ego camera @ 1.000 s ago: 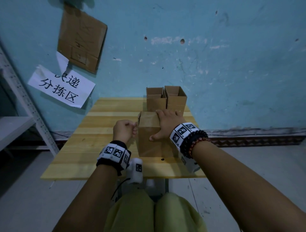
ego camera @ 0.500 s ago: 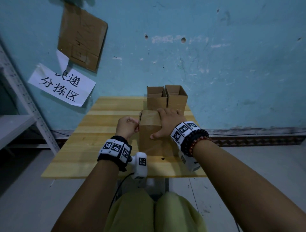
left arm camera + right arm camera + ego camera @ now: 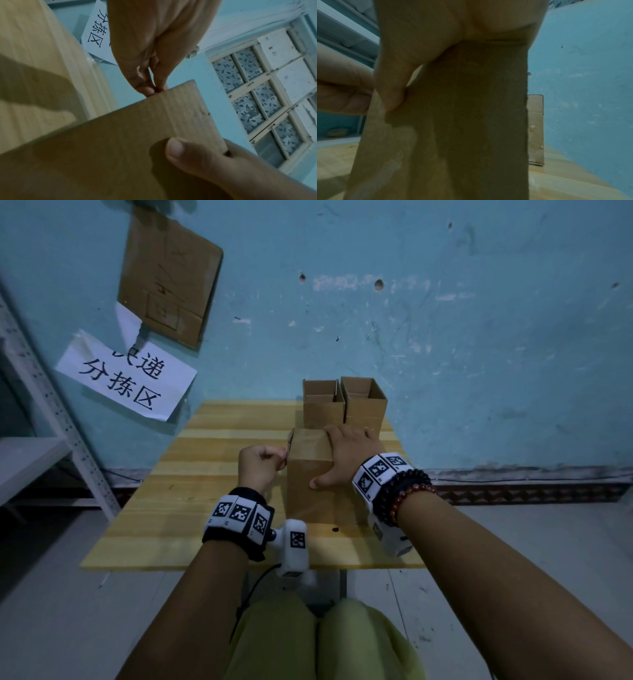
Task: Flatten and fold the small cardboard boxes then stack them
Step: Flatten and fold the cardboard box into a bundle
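The right hand [image 3: 352, 455] lies spread over the top of the near cardboard box [image 3: 310, 474], fingers across its upper face and the thumb [image 3: 176, 148] pressed against the near side. The left hand [image 3: 260, 463] is curled, thumb and fingertips [image 3: 145, 89] pinching the edge of a flap [image 3: 185, 108] at the box's upper left corner — the left wrist view shows the flap's plain corrugated face and ragged corner. The box stands upright on the pale wooden-plank worktop [image 3: 171, 508], brown and matte. Behind it, side by side and touching, stand two open boxes [image 3: 344, 402], tops open. Compared with a second ago, the left hand sits slightly higher and closer to the box's corner, now pulling the flap outward — the right hand has barely shifted.
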Demonstrator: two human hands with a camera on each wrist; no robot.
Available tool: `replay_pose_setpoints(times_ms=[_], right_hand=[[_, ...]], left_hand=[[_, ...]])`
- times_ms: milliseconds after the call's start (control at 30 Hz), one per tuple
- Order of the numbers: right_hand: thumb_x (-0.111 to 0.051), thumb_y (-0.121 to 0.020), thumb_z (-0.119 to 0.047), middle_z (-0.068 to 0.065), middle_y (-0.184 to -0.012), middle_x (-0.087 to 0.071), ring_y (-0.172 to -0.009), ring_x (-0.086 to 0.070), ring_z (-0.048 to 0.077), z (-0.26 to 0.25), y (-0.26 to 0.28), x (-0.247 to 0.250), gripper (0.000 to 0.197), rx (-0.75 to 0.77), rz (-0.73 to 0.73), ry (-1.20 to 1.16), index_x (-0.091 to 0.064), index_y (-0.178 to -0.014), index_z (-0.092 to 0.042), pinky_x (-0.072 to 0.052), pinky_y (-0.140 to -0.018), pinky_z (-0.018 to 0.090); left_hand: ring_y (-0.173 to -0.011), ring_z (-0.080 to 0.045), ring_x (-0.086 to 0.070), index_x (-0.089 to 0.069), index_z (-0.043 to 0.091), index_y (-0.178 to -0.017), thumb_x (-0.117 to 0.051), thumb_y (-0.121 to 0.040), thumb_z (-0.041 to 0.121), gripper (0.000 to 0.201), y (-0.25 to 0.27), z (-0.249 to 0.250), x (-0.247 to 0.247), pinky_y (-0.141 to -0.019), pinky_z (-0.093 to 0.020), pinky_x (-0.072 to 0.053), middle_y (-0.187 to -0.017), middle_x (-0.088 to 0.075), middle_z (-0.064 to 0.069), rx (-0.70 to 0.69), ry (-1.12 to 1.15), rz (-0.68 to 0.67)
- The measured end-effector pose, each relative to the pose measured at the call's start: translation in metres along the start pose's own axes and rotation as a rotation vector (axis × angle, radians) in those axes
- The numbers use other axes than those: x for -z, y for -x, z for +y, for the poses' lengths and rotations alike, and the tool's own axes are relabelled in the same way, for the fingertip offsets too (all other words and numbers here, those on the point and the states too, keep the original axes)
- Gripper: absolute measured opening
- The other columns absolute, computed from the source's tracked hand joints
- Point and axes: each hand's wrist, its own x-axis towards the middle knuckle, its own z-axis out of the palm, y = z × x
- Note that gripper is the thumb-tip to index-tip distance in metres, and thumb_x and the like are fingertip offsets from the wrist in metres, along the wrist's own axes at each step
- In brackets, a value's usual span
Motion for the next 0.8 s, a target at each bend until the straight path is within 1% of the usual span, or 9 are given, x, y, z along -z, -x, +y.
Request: replay_pose_setpoints(times_ms=[100, 167, 233, 300, 433, 567, 667, 767, 800], right_hand=[[-0.065, -0.06, -0.071, 0.003, -0.145, -0.034, -0.133, -0.035, 0.026, 0.0, -0.002, -0.001, 0.107, -0.002, 0.002, 0.01, -0.02, -0.143, -0.019, -0.016, -0.114, 0.05], [-0.065, -0.06, -0.072, 0.004, -0.144, -0.035, -0.133, -0.035, 0.026, 0.0, -0.003, -0.002, 0.107, 0.003, 0.008, 0.011, -0.021, -0.143, -0.019, -0.017, -0.114, 0.05], [-0.065, -0.059, -0.072, 0.003, -0.144, -0.036, -0.133, -0.035, 0.025, 0.001, -0.003, -0.003, 0.107, 0.006, 0.018, 0.006, -0.022, -0.142, -0.02, -0.018, -0.113, 0.05], [-0.065, -0.059, -0.072, 0.003, -0.144, -0.035, -0.133, -0.035, 0.024, 0.002, -0.004, -0.004, 0.107, 0.004, 0.022, -0.003, -0.022, -0.142, -0.02, -0.018, -0.113, 0.049], [-0.065, -0.059, -0.072, 0.003, -0.144, -0.035, -0.133, -0.035, 0.025, 0.004, -0.005, -0.004, 0.107, 0.0, 0.015, -0.004, -0.022, -0.142, -0.02, -0.019, -0.113, 0.048], [-0.065, -0.058, -0.073, 0.003, -0.144, -0.035, -0.133, -0.035, 0.025, 0.002, -0.006, -0.004, 0.108, 0.005, 0.012, 0.004, -0.021, -0.142, -0.021, -0.018, -0.113, 0.049], [-0.065, -0.059, -0.072, 0.003, -0.145, -0.034, -0.133, -0.034, 0.026, 0.001, -0.006, -0.004, 0.108, 0.002, 0.007, 0.006, -0.021, -0.143, -0.02, -0.017, -0.114, 0.05], [-0.066, -0.059, -0.071, 0.004, -0.146, -0.033, -0.135, -0.033, 0.026, 0.0, -0.005, -0.003, 0.108, 0.001, 0.012, 0.011, -0.021, -0.143, -0.019, -0.016, -0.114, 0.05], [-0.066, -0.059, -0.071, 0.004, -0.146, -0.033, -0.135, -0.032, 0.026, 0.0, -0.004, -0.003, 0.108, 0.002, 0.011, 0.012, -0.021, -0.143, -0.019, -0.016, -0.114, 0.05]], left_hand=[[-0.067, -0.012, -0.056, -0.065, -0.009, -0.091, -0.052, -0.09, -0.005, 0.014, -0.003, 0.004, 0.0, -0.06, -0.013, -0.051, -0.066, -0.059, -0.004, 0.037, -0.016, -0.049], [-0.062, -0.009, -0.057, -0.064, -0.007, -0.084, -0.05, -0.09, -0.008, 0.016, -0.007, 0.003, 0.002, -0.054, -0.01, -0.049, -0.056, -0.062, -0.001, 0.093, 0.045, -0.072], [-0.047, -0.004, -0.058, -0.062, 0.0, -0.075, -0.047, -0.09, -0.01, 0.024, -0.009, -0.001, 0.004, -0.047, -0.009, -0.047, -0.042, -0.062, 0.005, 0.157, 0.125, -0.091], [-0.041, -0.001, -0.057, -0.062, 0.002, -0.078, -0.046, -0.091, -0.008, 0.023, -0.011, -0.004, 0.007, -0.047, -0.01, -0.047, -0.042, -0.062, 0.006, 0.225, 0.205, -0.127], [-0.039, -0.001, -0.06, -0.056, 0.001, -0.072, -0.042, -0.093, -0.009, 0.027, -0.012, -0.002, 0.01, -0.048, -0.009, -0.049, -0.043, -0.064, 0.003, 0.297, 0.319, -0.206], [-0.038, -0.002, -0.06, -0.058, 0.001, -0.068, -0.046, -0.09, -0.011, 0.028, -0.014, 0.002, 0.011, -0.046, -0.009, -0.05, -0.041, -0.063, 0.003, 0.277, 0.193, -0.188], [-0.045, -0.01, -0.059, -0.066, 0.005, -0.056, -0.054, -0.086, -0.009, 0.035, -0.018, 0.004, 0.013, -0.046, -0.018, -0.048, -0.046, -0.065, 0.002, 0.248, 0.074, -0.171], [-0.034, -0.007, -0.052, -0.059, 0.004, -0.058, -0.06, -0.083, -0.005, 0.026, -0.016, 0.007, 0.011, -0.036, -0.012, -0.039, -0.038, -0.058, 0.004, 0.221, -0.029, -0.158], [-0.028, -0.008, -0.047, -0.054, 0.002, -0.055, -0.059, -0.083, -0.005, 0.03, -0.016, 0.008, 0.011, -0.034, -0.012, -0.036, -0.033, -0.053, 0.001, 0.2, -0.041, -0.157]])
